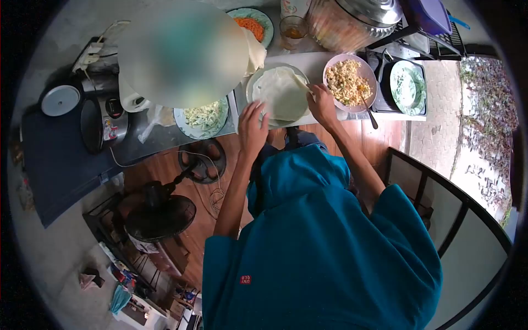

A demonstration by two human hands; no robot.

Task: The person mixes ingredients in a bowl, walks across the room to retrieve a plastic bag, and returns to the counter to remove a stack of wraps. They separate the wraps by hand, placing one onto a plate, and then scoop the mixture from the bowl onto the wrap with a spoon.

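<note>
A stack of thin, pale round wrappers (281, 91) lies on a plate (249, 87) at the counter's front edge. My right hand (320, 104) pinches the right edge of the top wrapper, which is slightly lifted there. Over the plate's lower left side is my left hand (253, 126), its fingers apart and holding nothing. Just to the right of the plate stands a pink bowl (373, 77) of crumbly yellowish filling (345, 82). A spoon (371, 114) leans in it, handle toward me.
Left of me is a plate of shredded pale vegetable (204, 118), below a large blurred patch. Shredded carrot (251, 26), a glass (293, 28) and a big lidded jar (346, 25) stand behind. A patterned green plate (408, 88) sits on the right. A black fan (159, 217) stands on the floor.
</note>
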